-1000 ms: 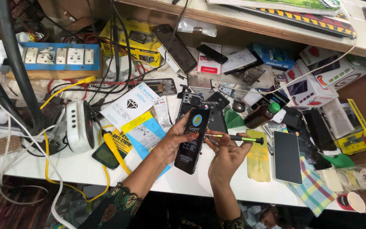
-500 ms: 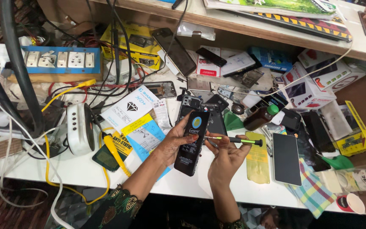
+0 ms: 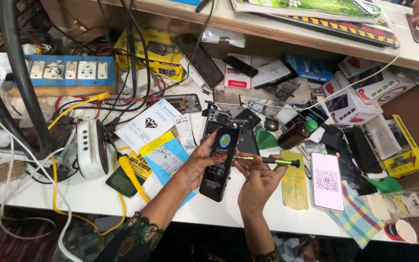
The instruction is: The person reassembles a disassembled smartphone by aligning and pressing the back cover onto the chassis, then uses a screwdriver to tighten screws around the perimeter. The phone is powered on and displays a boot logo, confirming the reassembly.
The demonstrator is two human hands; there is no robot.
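Head view: left hand (image 3: 197,165) wraps its grip around a black phone (image 3: 219,162), held upright over the white desk (image 3: 88,194). Right hand (image 3: 260,179), just right of the phone, pinches a green-handled screwdriver (image 3: 267,160), tip touching the phone's edge. A yellow cloth (image 3: 294,187) lies further right of the phone.

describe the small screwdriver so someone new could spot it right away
Start at the white worktable and find the person's two hands near its front edge. The right hand pinches a thin screwdriver with black and bright green grip, tip pointing at the black phone-shaped device in the left hand. It alone is held level.
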